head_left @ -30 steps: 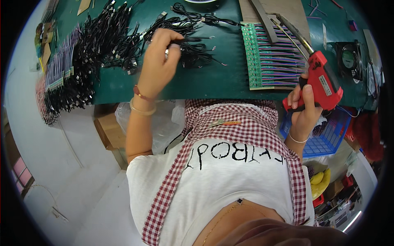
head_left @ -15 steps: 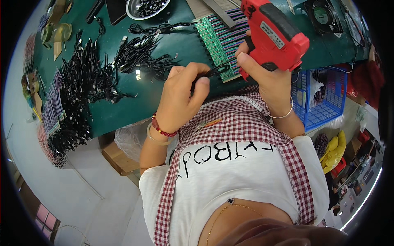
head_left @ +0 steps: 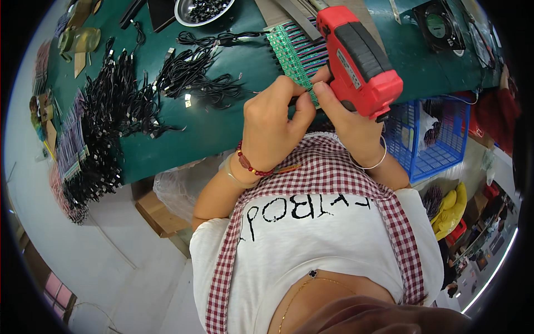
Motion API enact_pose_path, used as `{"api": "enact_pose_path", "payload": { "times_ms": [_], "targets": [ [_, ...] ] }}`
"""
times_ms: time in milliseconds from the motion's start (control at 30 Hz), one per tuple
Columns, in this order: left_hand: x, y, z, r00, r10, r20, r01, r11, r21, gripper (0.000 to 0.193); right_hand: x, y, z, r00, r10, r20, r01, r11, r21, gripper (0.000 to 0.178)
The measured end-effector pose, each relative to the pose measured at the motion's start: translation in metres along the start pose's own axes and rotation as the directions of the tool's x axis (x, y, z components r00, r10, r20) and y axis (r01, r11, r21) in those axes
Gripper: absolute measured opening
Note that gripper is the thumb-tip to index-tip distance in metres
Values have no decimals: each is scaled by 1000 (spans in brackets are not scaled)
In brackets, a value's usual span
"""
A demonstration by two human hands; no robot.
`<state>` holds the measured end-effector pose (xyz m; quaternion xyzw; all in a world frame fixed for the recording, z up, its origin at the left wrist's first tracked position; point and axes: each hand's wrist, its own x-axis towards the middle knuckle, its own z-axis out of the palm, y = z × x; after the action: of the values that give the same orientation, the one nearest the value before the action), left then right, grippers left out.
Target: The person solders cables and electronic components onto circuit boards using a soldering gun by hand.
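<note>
A red and black soldering gun rests in my right hand, its body slanting up and away over the work. The thumb and forefinger of that same hand reach out to the left, close to my left fingertips. My left hand is pinched closed at the near end of a row of green circuit boards. A black cable, mostly hidden by the fingers, is in that pinch. Purple and dark wires run off the boards' right side, partly behind the gun. The gun's tip lies beyond the top of the view.
Black cables lie heaped on the green table, with more bundles at the left. A metal bowl of small black parts stands at the back. A metal strip crosses the boards. A fan and blue basket are at right.
My left hand has moved right with the black cable, up to the boards' near end. My right hand has shifted slightly left with the soldering gun, and both hands' fingertips now nearly meet.
</note>
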<state>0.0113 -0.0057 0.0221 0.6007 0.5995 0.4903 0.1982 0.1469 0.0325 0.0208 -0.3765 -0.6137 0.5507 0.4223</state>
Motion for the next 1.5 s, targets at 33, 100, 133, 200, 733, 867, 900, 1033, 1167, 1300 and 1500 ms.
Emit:
{"api": "enact_pose_path", "payload": {
  "times_ms": [33,100,133,200,733,867,900,1033,1167,1300,1500],
  "targets": [
    [0,0,0,999,-14,-33,13,1000,-20,11,1,-1,0,1000,-1,2,1,1000,3,33],
    [0,2,-2,999,-13,-41,14,1000,25,11,7,-4,0,999,15,35,-13,999,-35,30],
    [0,3,-3,999,-11,-49,14,998,66,12,8,-7,-2,999,15,37,-13,999,-33,30],
    [-2,3,-1,998,-8,-57,13,995,95,13,10,-12,-4,986,-114,118,152,907,-392,25],
    [13,6,-20,690,-475,545,720,522,-457,16,15,-11,-12,970,228,78,-239,953,185,12],
    [10,12,-14,772,-501,391,623,719,-308,12,16,-11,-17,967,238,91,-247,964,98,15],
    [8,9,-10,771,-501,393,624,718,-309,12,15,-12,-19,950,301,86,-305,951,40,17],
    [10,-4,-4,996,-45,76,45,999,8,8,17,-7,-22,964,256,64,-258,966,21,19],
    [15,-2,-12,996,-43,81,35,995,94,7,20,-5,-27,984,178,-27,-176,981,84,17],
    [16,-2,-11,995,-15,97,5,994,111,7,19,-7,-25,979,204,-11,-203,978,55,15],
    [13,3,-9,989,-29,144,4,986,166,11,18,-10,-16,980,199,-10,-199,979,-34,18]
  ]
}}
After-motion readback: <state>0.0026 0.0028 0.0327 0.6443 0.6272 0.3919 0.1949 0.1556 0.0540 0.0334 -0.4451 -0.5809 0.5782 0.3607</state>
